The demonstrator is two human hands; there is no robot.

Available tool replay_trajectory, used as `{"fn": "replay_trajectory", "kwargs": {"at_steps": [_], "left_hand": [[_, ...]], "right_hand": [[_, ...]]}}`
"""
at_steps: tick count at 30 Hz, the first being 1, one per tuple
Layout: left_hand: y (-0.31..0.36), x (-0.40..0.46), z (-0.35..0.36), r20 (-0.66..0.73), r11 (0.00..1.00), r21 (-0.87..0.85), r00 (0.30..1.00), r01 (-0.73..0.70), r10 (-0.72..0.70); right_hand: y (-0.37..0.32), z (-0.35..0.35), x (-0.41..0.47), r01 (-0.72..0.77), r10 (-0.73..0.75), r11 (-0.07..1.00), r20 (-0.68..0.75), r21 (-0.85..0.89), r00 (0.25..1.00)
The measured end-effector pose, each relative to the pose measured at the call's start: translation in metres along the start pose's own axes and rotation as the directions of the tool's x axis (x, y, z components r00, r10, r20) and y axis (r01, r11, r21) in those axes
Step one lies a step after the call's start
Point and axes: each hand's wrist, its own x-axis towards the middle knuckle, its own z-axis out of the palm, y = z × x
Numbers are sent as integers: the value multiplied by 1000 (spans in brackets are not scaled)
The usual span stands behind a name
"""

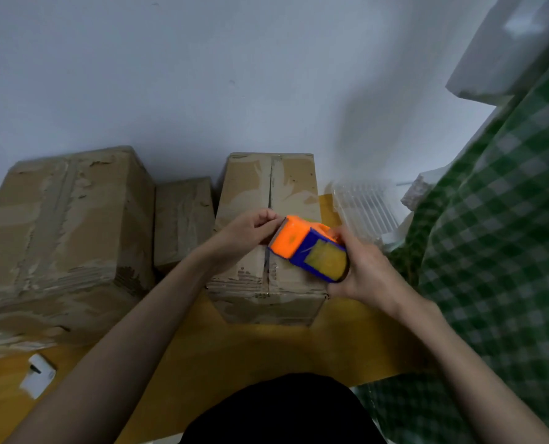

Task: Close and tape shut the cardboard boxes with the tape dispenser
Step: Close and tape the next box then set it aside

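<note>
A tall cardboard box (250, 193) stands in front of me on the yellow floor, its top flaps closed with a dark seam running down the middle. Above that seam my right hand (366, 270) grips an orange and blue tape dispenser (308, 248) holding a yellowish tape roll. My left hand (247, 233) pinches at the orange front end of the dispenser, fingers together; I cannot tell whether it holds a tape end. A large closed box (61, 229) stands at the left, and a smaller closed box (183, 219) sits between the two.
A white wall runs behind the boxes. Green checked cloth (491, 251) fills the right side. A clear plastic tray (366, 209) lies right of the middle box. A small white object (37, 374) rests on the floor at lower left.
</note>
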Motion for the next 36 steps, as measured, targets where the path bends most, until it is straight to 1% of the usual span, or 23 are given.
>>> {"fn": "replay_trajectory", "kwargs": {"at_steps": [1,3,5,7,8,13,18,21,25,31,34,36], "left_hand": [[7,2,-2,6,1000,-19,1000,23,-23],[19,7,-5,5,997,-39,998,60,-60],[27,10,-5,-32,994,-2,994,105,-105],[29,8,-3,-88,987,62,986,149,-144],[28,7,-1,-109,984,75,982,163,-154],[30,-1,3,-175,980,86,971,177,-160],[31,-9,7,-240,989,20,961,144,-135],[30,-15,2,-283,994,-30,953,105,-109],[23,-23,-7,-336,996,-56,938,75,-89],[2,-43,-3,-484,991,-136,871,19,-83],[-14,-54,-9,-526,981,-191,842,16,-116],[-30,-64,-12,-522,967,-248,833,55,-181]], "right_hand": [[-1,-3,0,4,-3,998,-10,63,1000],[-2,-2,-1,5,4,992,-71,128,997],[-1,4,-3,5,20,988,-157,154,987],[-1,15,-4,3,41,978,-210,208,977],[-1,20,-3,-1,50,977,-223,214,973],[-1,38,0,-59,93,991,-289,123,953],[0,35,-2,-25,89,987,-408,159,909],[-4,29,-2,-1,57,990,-398,138,916],[-6,21,-5,-5,47,993,-369,115,928],[-11,6,-6,16,7,997,-277,80,961],[-14,1,-8,15,1,997,-216,70,976],[-19,-1,-9,18,-11,999,-167,40,986]]}}
